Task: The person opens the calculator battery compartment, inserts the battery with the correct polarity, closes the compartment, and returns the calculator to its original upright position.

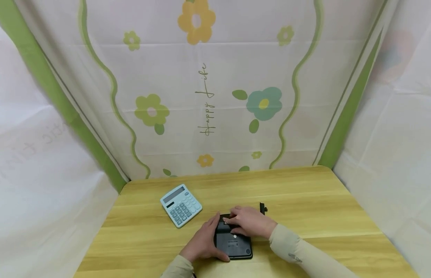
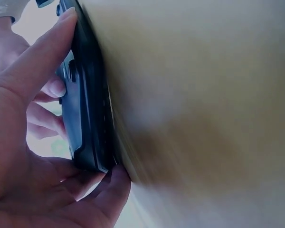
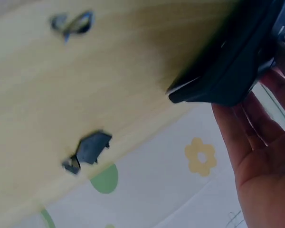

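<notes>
A black calculator-like device (image 1: 233, 245) lies face down on the wooden table (image 1: 149, 239), a recessed section showing near its far end. My left hand (image 1: 203, 240) grips it along the left side, thumb at the near edge and fingers toward the far end. The left wrist view shows fingertips (image 2: 119, 178) wrapped under its edge. Over the recessed section, my right hand (image 1: 249, 221) rests its extended fingers on the back; the fingertips are partly hidden in the right wrist view. A small pale round spot (image 1: 235, 236) shows beside them.
A light blue calculator (image 1: 181, 205) lies face up at the back left. Just beyond my right hand is a small black cover piece (image 1: 262, 208). The right wrist view also has a blurred dark object (image 3: 72, 23) on the table. Floral cloth (image 1: 215, 146) hangs behind.
</notes>
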Demonstrator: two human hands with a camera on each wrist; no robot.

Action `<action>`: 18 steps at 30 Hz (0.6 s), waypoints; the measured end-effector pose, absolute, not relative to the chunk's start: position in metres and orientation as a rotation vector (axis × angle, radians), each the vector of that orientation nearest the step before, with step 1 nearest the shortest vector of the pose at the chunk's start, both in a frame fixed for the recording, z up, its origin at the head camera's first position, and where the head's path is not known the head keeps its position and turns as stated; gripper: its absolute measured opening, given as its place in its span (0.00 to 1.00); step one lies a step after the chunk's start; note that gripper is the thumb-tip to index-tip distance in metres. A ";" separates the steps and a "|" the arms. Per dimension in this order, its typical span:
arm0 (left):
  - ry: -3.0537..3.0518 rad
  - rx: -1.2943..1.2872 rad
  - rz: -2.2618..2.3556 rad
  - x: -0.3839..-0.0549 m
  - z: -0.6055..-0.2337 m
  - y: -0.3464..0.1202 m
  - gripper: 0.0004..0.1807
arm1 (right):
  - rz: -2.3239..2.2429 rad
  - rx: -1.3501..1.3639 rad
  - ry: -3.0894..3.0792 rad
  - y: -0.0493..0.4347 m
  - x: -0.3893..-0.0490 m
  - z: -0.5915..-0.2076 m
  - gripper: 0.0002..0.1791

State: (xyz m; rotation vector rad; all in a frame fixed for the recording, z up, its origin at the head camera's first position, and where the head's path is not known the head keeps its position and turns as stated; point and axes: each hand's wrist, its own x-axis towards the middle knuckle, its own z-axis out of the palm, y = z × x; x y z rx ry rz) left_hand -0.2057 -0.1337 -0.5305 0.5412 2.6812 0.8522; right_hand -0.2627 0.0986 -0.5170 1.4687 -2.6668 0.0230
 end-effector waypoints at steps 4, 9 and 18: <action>2.691 0.549 0.863 -0.205 -0.531 -0.134 0.79 | 0.104 1.455 -2.712 0.102 -0.263 -0.519 0.27; 2.682 0.513 0.868 -0.208 -0.533 -0.133 0.79 | 0.374 1.406 -2.860 0.111 -0.263 -0.517 0.28; 2.701 0.485 0.865 -0.207 -0.534 -0.132 0.80 | 0.896 0.805 -2.884 0.155 -0.288 -0.505 0.20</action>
